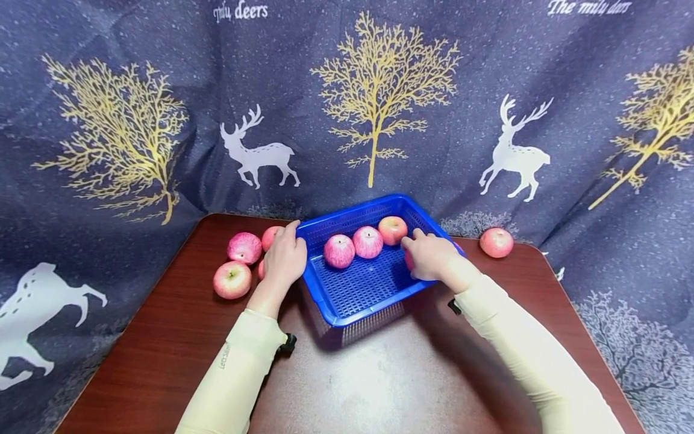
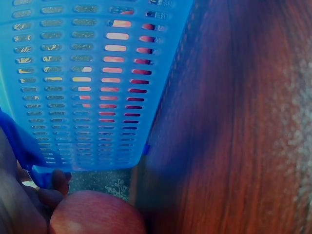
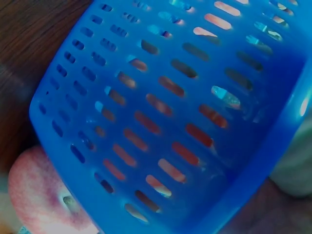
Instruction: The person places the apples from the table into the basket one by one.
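Note:
A blue plastic basket point(image 1: 374, 301) with slotted walls stands on the table. In it are two red apples point(image 1: 339, 251) and a yellowish-red apple point(image 1: 393, 230) in a row along the back. My left hand point(image 1: 285, 256) grips the rim at the basket's left corner; in the left wrist view its fingers point(image 2: 60, 181) curl at the blue edge. Over the right side reaches my right hand point(image 1: 432, 256), its fingers inside holding another red apple point(image 1: 409, 260), mostly hidden by the hand. The slotted wall point(image 3: 146, 117) blocks most of that hand in the right wrist view.
Left of the basket lie several apples point(image 1: 232, 279), some partly behind my left hand. One apple point(image 1: 496, 242) sits at the table's back right; another point(image 1: 459, 248) barely shows beside the basket's right wall. A dark patterned cloth point(image 1: 336, 169) hangs behind the brown table point(image 1: 179, 313).

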